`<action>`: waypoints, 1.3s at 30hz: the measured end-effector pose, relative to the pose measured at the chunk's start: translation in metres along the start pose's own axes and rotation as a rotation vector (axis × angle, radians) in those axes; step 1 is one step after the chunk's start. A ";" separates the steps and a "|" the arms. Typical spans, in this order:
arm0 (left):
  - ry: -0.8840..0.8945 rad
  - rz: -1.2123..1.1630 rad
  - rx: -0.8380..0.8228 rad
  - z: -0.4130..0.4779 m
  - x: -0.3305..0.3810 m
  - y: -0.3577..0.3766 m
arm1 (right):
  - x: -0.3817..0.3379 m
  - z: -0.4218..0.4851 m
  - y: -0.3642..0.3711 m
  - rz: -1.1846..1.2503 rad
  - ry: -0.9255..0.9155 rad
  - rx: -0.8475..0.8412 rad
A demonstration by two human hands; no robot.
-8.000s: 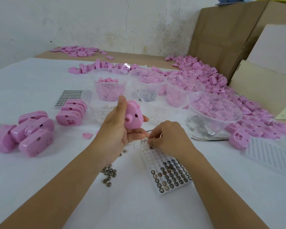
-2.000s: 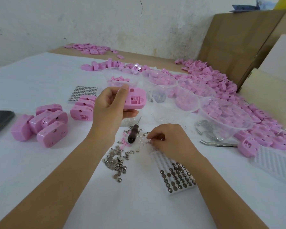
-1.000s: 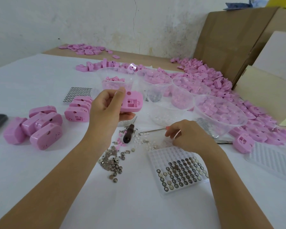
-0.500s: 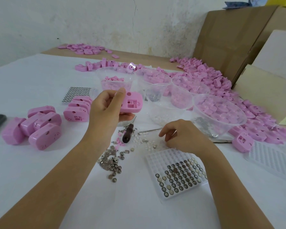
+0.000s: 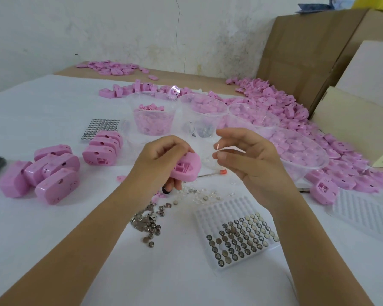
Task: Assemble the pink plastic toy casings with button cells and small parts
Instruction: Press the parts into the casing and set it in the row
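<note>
We hold a pink casing [image 5: 186, 170] in our left hand [image 5: 161, 160], with our fingers curled round it, just above the white table [image 5: 53, 239]. Its open side faces up. Our right hand [image 5: 248, 160] is up beside it and pinches a tiny part [image 5: 217, 149] between thumb and finger. The part is too small to tell what it is. Under our hands lie loose button cells [image 5: 150, 226]. Next to them is a clear tray [image 5: 237, 235] with cells in its near half. Finished casings [image 5: 40, 175] sit on the left. Clear cups [image 5: 153, 115] stand behind.
</note>
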State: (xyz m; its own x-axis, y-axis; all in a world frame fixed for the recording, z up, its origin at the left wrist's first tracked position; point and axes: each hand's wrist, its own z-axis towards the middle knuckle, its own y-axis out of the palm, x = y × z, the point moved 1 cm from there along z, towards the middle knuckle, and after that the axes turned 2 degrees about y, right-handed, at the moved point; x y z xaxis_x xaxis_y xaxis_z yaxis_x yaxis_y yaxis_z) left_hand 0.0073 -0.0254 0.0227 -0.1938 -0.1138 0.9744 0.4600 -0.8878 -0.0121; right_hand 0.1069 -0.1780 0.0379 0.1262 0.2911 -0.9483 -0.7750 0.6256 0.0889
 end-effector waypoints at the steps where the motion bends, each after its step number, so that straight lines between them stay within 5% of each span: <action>1: -0.003 0.008 -0.059 -0.001 0.000 0.002 | 0.000 0.000 0.001 0.022 -0.011 -0.003; 8: -0.045 -0.078 -0.317 -0.013 0.000 0.017 | 0.006 0.002 0.009 0.100 0.027 -0.029; 15: -0.083 -0.249 -0.275 -0.014 0.001 0.020 | 0.010 0.004 0.013 0.218 0.126 -0.041; 25: -0.017 -0.161 -0.288 -0.015 0.002 0.018 | 0.007 0.004 0.010 0.455 0.204 0.075; 29: -0.032 -0.127 -0.329 -0.016 0.001 0.021 | 0.004 0.003 0.012 0.590 0.248 -0.093; 34: -0.050 -0.096 -0.335 -0.017 -0.001 0.022 | 0.003 0.002 0.013 0.606 0.268 -0.206; 39: -0.055 -0.102 -0.325 -0.016 -0.002 0.021 | 0.002 0.001 0.012 0.465 0.235 -0.144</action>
State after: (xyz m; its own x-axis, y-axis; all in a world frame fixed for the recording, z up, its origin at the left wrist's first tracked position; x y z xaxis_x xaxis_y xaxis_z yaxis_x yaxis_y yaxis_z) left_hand 0.0038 -0.0512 0.0173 -0.1735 -0.0003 0.9848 0.1383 -0.9901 0.0241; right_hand 0.0985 -0.1691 0.0370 -0.3799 0.3333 -0.8629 -0.7951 0.3591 0.4888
